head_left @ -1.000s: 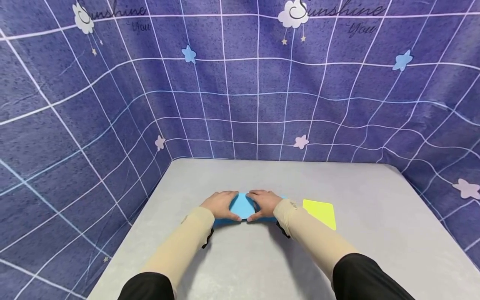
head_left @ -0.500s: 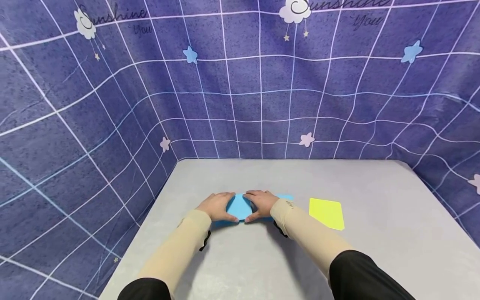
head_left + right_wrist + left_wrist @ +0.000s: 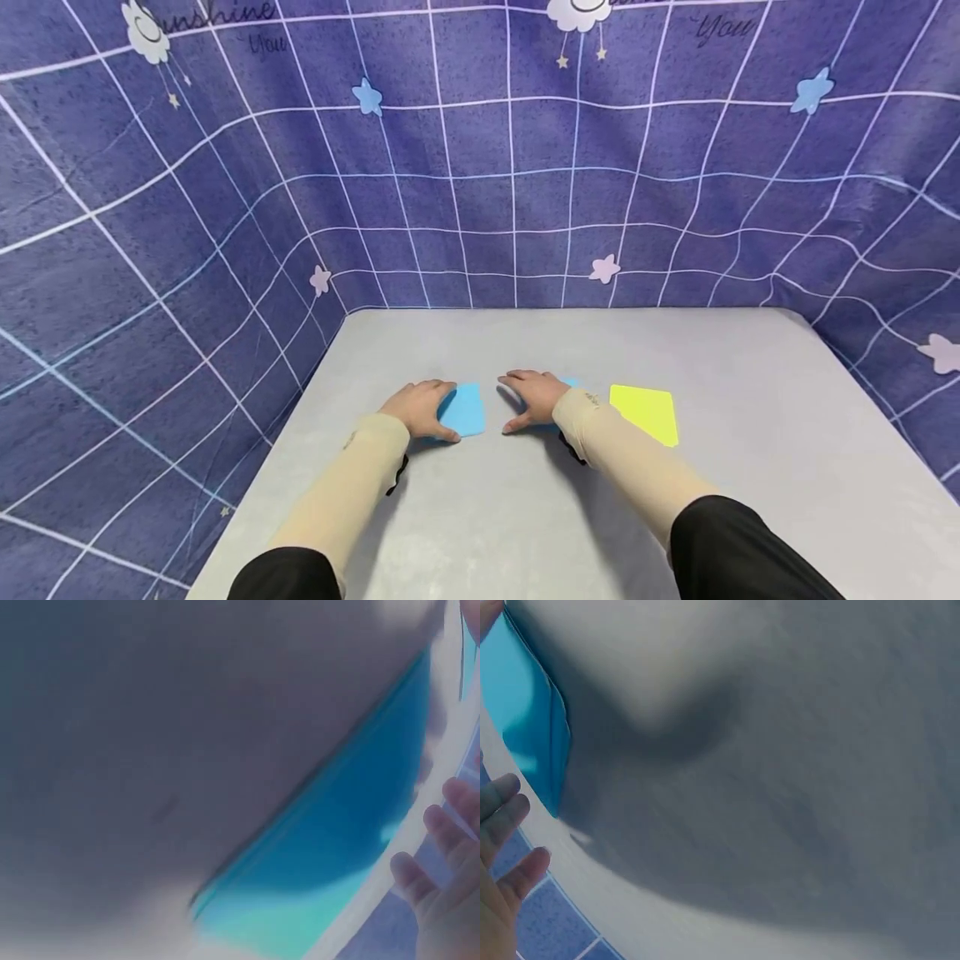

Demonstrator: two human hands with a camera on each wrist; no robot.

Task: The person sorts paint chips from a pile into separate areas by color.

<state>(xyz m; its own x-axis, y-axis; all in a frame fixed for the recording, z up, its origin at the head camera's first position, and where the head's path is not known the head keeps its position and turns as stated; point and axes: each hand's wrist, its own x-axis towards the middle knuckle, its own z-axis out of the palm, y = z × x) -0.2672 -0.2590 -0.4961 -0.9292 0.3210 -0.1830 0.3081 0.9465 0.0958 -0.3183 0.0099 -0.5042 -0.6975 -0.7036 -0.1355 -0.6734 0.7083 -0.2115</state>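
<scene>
A light blue sheet (image 3: 467,410) lies flat on the table, and my left hand (image 3: 417,408) is over its left part, thumb and fingers spread. In the left wrist view, layered creases show along the edge of this sheet. To the right, my right hand (image 3: 534,398) is spread over a second blue sheet (image 3: 341,817), with the thumb near its front side. In the head view, that hand and sleeve hide most of this sheet. Straight, parted fingers of both hands show in the wrist views.
A yellow square sheet (image 3: 649,413) lies to the right of the right hand, partly behind the sleeve. The light grey table (image 3: 480,533) meets a purple curtain (image 3: 480,200) with a grid and stars at its back and left.
My hands have drawn apart, the right one moving right. The blue sheet between them no longer reaches the right hand, and a strip of table shows there. The head view has shifted slightly.
</scene>
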